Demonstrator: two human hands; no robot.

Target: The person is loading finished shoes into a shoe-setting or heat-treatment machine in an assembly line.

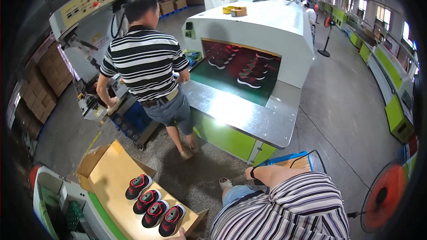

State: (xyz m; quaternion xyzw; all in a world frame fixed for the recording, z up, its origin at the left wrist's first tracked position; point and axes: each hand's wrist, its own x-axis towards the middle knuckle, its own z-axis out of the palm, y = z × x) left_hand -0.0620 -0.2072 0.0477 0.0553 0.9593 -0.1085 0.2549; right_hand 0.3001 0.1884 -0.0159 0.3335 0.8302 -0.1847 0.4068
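At the lower edge, a small part of my left hand (180, 234) shows beside the near edge of a cardboard sheet (113, 173). Its grip is cut off from view. Several black and red sneakers (153, 214) with white soles stand in a slanted row on that sheet, the closest one right by this hand. My right hand (249, 173), a dark band at its wrist, hangs by my side in front of my shorts. Its fingers are too small and turned away to read.
A co-worker (144, 66) in a striped shirt stands between a control-panel machine (95, 2) and a conveyor tunnel (249, 26) with more sneakers on its green belt (213, 80). Behind me are a blue-framed stool (293, 159) and an orange fan (382, 195).
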